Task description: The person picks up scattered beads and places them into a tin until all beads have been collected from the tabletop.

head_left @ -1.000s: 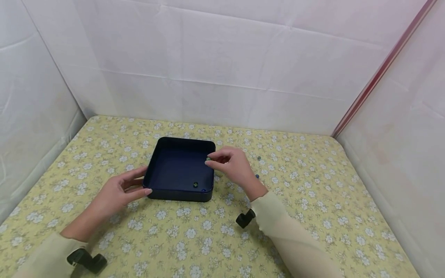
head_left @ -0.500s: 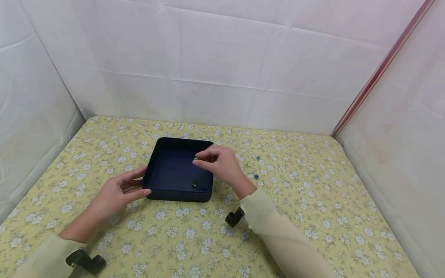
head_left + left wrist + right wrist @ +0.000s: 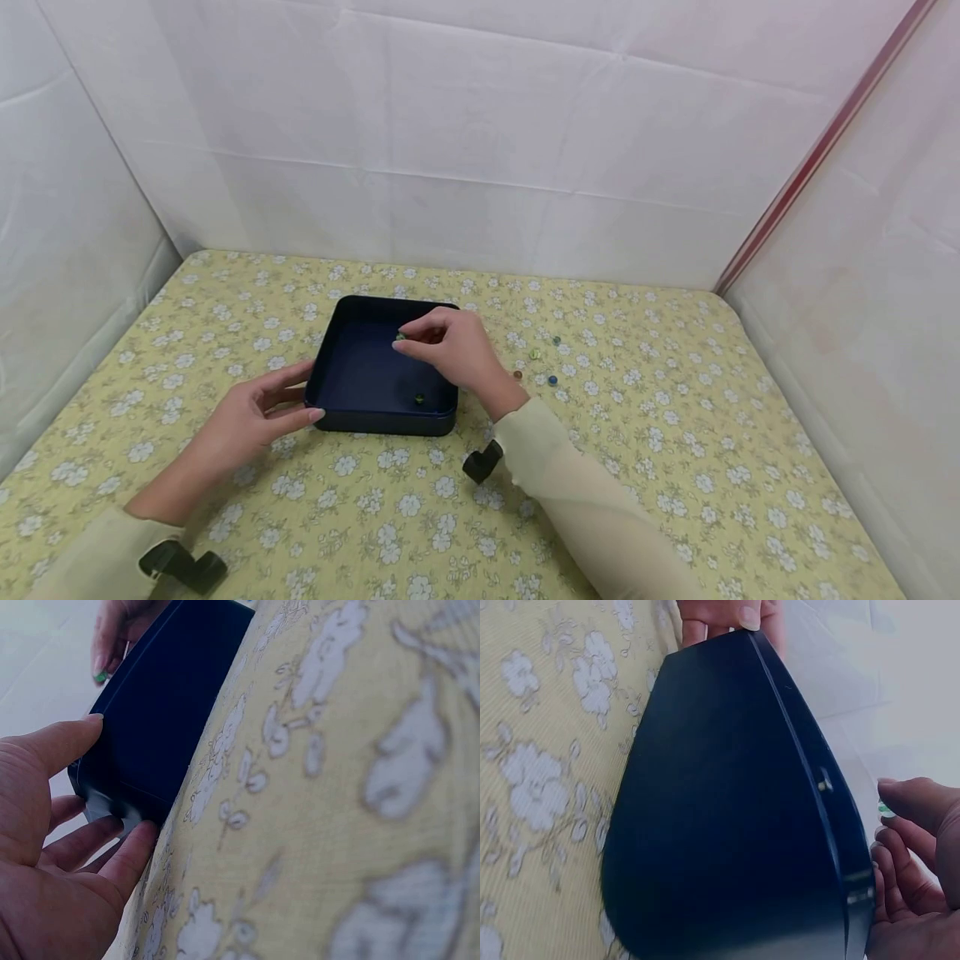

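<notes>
Sheeting (image 3: 480, 125) is closing off the back and sides of the tabletop (image 3: 337, 517), which is carrying a square, dark blue tray (image 3: 375, 422). The left hand (image 3: 240, 421) is steadying the near left corner of the tray, its grip spanning that corner: thumb on the near rim, fingers against the outer left wall. The right hand (image 3: 461, 346) is reaching over the tray, its grip nearly closed, thumb and forefinger pinching a green marble (image 3: 401, 337) above the tray floor. Step in hand, as judged: positioning the marble for release. The next move is probably calling for a low, clean parting of thumb and forefinger.

A wrist mount (image 3: 482, 461) is hanging near the front right corner and could be catching the rim. The right wall is standing between the tray floor and the loose marbles. An olive marble (image 3: 419, 399) is resting inside, near the front wall. Outside, a yellow-green marble (image 3: 535, 354), a blue marble (image 3: 552, 380), a grey-green marble (image 3: 557, 341) and a brown marble (image 3: 518, 376), the last just beside the right wrist, are lying apart.
</notes>
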A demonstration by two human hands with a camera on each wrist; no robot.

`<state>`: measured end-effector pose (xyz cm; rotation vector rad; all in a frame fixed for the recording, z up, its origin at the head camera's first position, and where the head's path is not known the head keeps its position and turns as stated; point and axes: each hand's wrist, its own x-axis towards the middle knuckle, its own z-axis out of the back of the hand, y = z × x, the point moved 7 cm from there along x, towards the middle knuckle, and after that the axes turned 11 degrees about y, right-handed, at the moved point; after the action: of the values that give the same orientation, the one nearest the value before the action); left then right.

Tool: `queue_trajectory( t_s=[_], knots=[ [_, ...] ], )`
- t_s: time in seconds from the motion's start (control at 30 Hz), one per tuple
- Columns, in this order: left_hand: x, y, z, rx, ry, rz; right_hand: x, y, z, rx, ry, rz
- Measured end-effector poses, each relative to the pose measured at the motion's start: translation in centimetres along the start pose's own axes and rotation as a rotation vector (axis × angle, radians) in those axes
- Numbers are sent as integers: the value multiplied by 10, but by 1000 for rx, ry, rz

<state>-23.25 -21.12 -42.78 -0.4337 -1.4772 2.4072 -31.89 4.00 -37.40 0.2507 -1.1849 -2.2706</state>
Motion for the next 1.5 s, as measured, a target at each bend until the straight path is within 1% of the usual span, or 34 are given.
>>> queue_trajectory(
  t_s=[0.17,0.3,0.47,0.67,1.03,1.33,1.5],
  knots=[
    [1,0,-1,17,-3,12,3,3,-4,-8,-2,-7],
    [1,0,-1,14,-2,15,6,7,-8,-13,-6,-27],
    [1,2,-1,3,2,15,10,10,-14,12,-1,-52],
    [2,2,-1,-10,6,5,17,7,-22,33,-10,-82],
    [2,1,-2,-19,9,-2,27,-5,-33,70,-25,-197],
    [1,2,-2,-19,11,1,30,-13,-39,61,-19,-304],
    [1,1,-2,-19,10,-2,31,-14,-39,50,-14,-341]
  ],
)
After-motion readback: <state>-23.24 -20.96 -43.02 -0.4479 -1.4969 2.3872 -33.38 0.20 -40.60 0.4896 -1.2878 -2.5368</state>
